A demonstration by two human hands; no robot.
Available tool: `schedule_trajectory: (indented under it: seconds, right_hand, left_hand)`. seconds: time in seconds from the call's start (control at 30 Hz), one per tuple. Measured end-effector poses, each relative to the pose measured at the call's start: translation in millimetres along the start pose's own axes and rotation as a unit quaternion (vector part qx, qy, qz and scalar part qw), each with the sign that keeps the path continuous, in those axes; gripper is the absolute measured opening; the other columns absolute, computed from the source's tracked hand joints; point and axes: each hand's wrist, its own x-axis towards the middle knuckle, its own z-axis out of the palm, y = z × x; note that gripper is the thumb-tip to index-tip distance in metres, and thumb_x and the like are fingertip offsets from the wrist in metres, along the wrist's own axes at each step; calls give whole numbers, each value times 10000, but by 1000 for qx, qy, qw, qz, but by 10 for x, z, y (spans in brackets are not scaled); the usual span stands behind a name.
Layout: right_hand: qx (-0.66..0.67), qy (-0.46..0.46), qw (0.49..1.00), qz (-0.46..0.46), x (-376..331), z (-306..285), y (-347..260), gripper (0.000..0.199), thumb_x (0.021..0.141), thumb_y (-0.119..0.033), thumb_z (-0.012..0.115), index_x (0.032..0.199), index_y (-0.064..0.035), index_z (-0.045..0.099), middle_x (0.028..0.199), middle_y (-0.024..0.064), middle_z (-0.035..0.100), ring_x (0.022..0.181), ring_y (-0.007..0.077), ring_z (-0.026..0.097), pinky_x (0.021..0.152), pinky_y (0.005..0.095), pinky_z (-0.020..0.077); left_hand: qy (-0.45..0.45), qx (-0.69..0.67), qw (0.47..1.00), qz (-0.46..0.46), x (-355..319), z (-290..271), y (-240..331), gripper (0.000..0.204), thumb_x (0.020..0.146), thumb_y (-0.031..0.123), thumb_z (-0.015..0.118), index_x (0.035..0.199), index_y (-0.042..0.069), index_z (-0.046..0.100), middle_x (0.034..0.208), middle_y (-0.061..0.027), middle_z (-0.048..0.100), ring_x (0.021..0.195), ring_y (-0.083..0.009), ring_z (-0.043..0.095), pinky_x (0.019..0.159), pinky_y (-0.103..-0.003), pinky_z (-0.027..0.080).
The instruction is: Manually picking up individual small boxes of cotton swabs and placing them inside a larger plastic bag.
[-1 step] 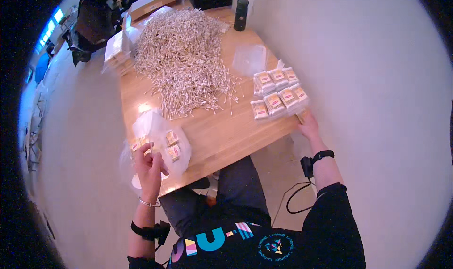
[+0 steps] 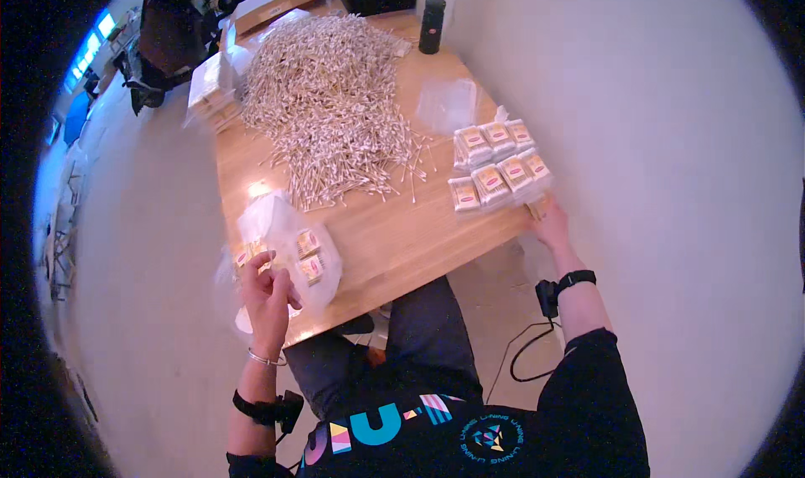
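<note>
Two rows of packs [image 2: 490,179] look done, tabletop [image 2: 390,235] right; more at plastic bag [image 2: 329,264]. Swab heap [image 2: 323,101] unpacked. Left hand [image 2: 268,300] over bag, fingers parted; right hand [image 2: 551,224] by packs, grip: can't tell.

A passable lane of bare table [image 2: 390,236] lay between the plastic bag [image 2: 270,219] and the packet rows [image 2: 490,181]; the cotton-swab heap [image 2: 331,101] blocked the far side, while the packets' clearance from the wall [image 2: 654,184] was uncertain.

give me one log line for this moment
left hand: over translucent bag; right hand: beside small packs near table edge, grip unclear; cotton swabs: heaped on table
</note>
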Motion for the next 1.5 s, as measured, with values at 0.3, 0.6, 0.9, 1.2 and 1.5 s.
schedule_trajectory:
  seconds: [0.3, 0.6, 0.9, 1.2, 1.5]
  right_hand:
    - [124, -46, 991, -5, -573, 77, -1007, 503, 706, -271, 683, 1097, 11, 538, 885, 194, 617, 835, 350, 597, 818, 419, 458]
    - [-46, -54, 997, -24, -177, 517, -1962, 615, 709, -339, 649, 1182, 2, 451, 1151, 201, 492, 1097, 329, 454, 954, 453, 363]
    - [122, -165, 979, -6, -344, 393, -2070, 614, 703, -331, 654, 1169, 10, 448, 1170, 202, 474, 1116, 337, 431, 942, 473, 355]
    - [-57, -165, 980, -96, -322, 582, -1989, 667, 732, -356, 653, 1240, -2, 404, 1285, 213, 408, 1162, 387, 423, 947, 482, 390]
    - [492, -344, 799, 41, -372, -568, -3071, 485, 804, -112, 632, 1245, -61, 438, 1132, 65, 514, 1001, 200, 538, 785, 464, 513]
  left_hand:
    - [-16, -25, 1000, 0, 62, 8, 13, 295, 869, 44, 518, 1150, 16, 429, 630, -33, 524, 482, -88, 504, 421, -217, 427]
    - [-2, -46, 999, -18, -42, 38, 14, 307, 863, 49, 531, 1147, 8, 420, 666, -30, 528, 512, -93, 519, 432, -213, 439]
    - [-24, -64, 997, -30, -36, -20, -45, 323, 859, 54, 536, 1156, 10, 418, 688, -25, 528, 524, -80, 518, 436, -206, 447]
    - [1, -78, 996, -44, -84, -98, 62, 338, 853, 62, 553, 1160, 13, 419, 706, -28, 534, 554, -80, 529, 437, -210, 449]
    - [-10, -56, 998, -33, -49, -135, -10, 337, 870, 100, 556, 1171, 36, 419, 681, -41, 542, 529, -90, 534, 414, -222, 445]
